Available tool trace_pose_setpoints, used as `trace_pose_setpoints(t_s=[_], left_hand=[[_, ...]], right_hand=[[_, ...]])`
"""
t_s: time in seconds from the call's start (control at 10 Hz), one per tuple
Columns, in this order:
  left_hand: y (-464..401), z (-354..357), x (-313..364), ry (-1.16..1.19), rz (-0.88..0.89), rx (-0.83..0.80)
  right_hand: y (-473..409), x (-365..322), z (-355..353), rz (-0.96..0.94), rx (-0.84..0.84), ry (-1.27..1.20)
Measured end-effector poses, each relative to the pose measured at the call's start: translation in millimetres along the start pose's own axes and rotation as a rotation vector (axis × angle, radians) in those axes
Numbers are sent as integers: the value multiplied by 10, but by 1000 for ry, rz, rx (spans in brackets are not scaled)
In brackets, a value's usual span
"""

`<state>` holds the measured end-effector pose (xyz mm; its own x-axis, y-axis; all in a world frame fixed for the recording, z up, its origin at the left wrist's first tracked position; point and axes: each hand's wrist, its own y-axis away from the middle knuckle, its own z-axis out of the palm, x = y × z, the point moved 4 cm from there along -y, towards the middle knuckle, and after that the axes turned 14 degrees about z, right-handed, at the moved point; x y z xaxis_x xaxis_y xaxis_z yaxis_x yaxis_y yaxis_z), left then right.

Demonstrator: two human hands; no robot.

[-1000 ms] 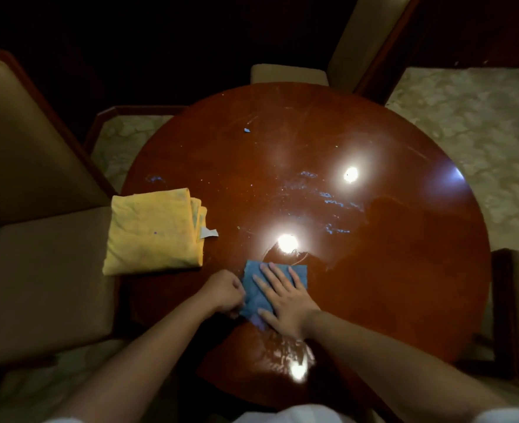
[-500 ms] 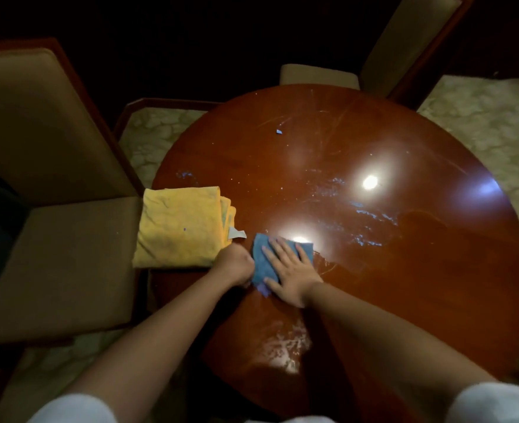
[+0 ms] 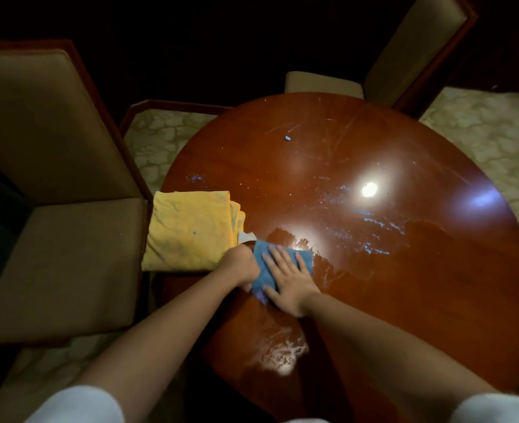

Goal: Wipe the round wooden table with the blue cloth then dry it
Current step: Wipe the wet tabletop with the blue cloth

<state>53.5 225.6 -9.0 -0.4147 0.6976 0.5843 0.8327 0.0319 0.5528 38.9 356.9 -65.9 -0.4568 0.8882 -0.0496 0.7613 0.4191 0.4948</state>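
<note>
A right hand (image 3: 288,279) presses flat on a blue cloth (image 3: 262,270) on a round wooden surface (image 3: 404,300). The left hand (image 3: 239,265) bunches the cloth's edge beside a folded yellow towel (image 3: 188,230).

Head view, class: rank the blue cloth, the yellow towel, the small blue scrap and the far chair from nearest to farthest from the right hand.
1. blue cloth, under the right hand.
2. yellow towel, left.
3. small blue scrap, far side of the table.
4. far chair, beyond the table's edge.

A padded tan chair with a dark wooden frame (image 3: 53,239) stands at the left, its seat facing right. A second tan upholstered chair (image 3: 404,56) stands at the far side. Pale patterned carpet (image 3: 490,141) covers the floor.
</note>
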Motion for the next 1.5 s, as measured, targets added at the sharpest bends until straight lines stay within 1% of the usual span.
trace_pose_setpoints(t_s=[0.1,0.2,0.3,0.4,0.5,0.6,0.7,0.8,0.9,1.0,1.1,1.2,1.3,1.4,1.5], left_hand=[[-85,-130,-30,47,29,158],[9,-98,-125,-5,5,85],[191,52,-291,-75,-47,-38],[203,63,-363,-130,-19,-81],[120,-79,-233,-244,31,49],[201,-55,-208,-307,28,-42],[416,281,-454,-82,-167,-303],[578,476,-605,59,-248,-417],[494,308,-636,-3,-231,-217],[460,87,-633,-92,-192,-100],[688,229,-656,-104,-232,-330],[844,494,-759,-70,-293,-451],[699,366,-729,-155,-257,-305],[573,63,-572,-172,-146,-39],[655,229,-487,-128,-189,-164]], right_hand=[[-217,-1,-138,111,17,-58],[11,-152,26,62,43,-53],[342,-243,256,-92,122,10],[290,-199,250,-148,89,63],[109,-209,103,-50,38,31],[182,-292,132,-18,34,25],[526,-364,415,-178,96,61],[729,-355,525,-213,142,108],[541,-414,388,-201,36,60],[393,-507,250,-92,26,29],[646,-607,478,-220,85,67],[884,-574,602,-269,166,144],[653,-593,510,-263,8,73],[505,-569,347,-159,2,40],[782,-459,469,-168,37,3]])
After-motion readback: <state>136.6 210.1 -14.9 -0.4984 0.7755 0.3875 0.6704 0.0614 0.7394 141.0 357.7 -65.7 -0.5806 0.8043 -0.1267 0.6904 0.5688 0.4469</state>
